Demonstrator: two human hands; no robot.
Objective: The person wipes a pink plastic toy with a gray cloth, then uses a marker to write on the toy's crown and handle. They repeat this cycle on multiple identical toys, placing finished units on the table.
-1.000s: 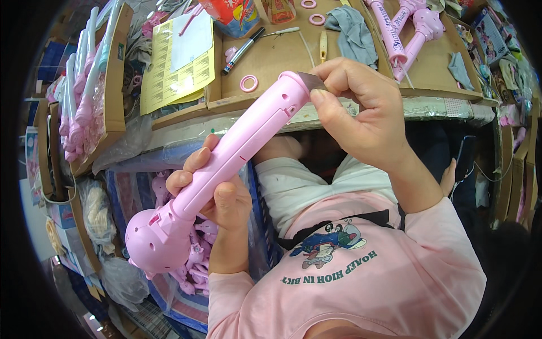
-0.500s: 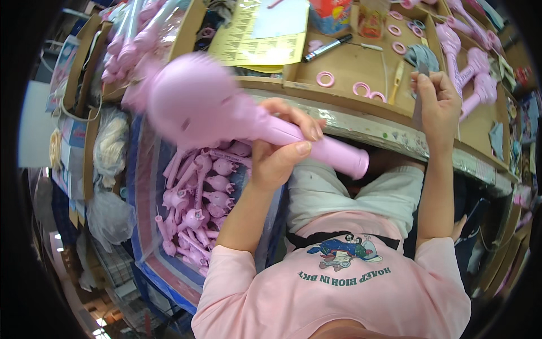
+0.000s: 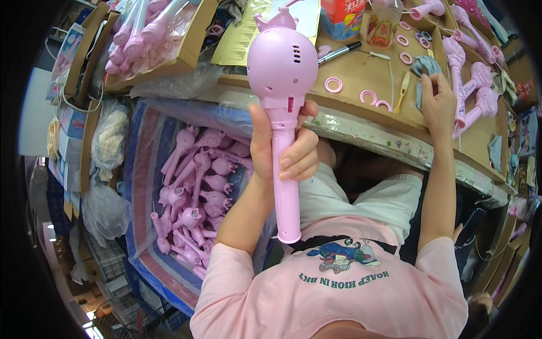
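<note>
the person's left hand (image 3: 287, 144) is wrapped round a glossy pink plastic wand with a round, crown-topped head (image 3: 282, 65), holding it up in front of the counter (image 3: 339, 124), crown toward the far side and handle end over the lap. from here that round head blocks part of the counter's near edge and the cardboard behind it.

the right hand (image 3: 437, 104) is over the right edge of a shallow brown cardboard tray (image 3: 361, 70), fingers drawn narrow beside a crumpled grey-blue cloth (image 3: 426, 65); whether they grip anything, i can't tell.

just inside the tray's near edge lie flat pink plastic rings (image 3: 333, 91) and a slim yellow-handled tool (image 3: 404, 89); a black-and-silver marker pen (image 3: 340, 52) lies further left. more pink wands (image 3: 484, 104) lie to the right of the hand. below the counter's near edge, at the left, a blue-rimmed, plastic-lined bag (image 3: 148, 150) holds a heap of small pink wand pieces (image 3: 217, 183).
</note>
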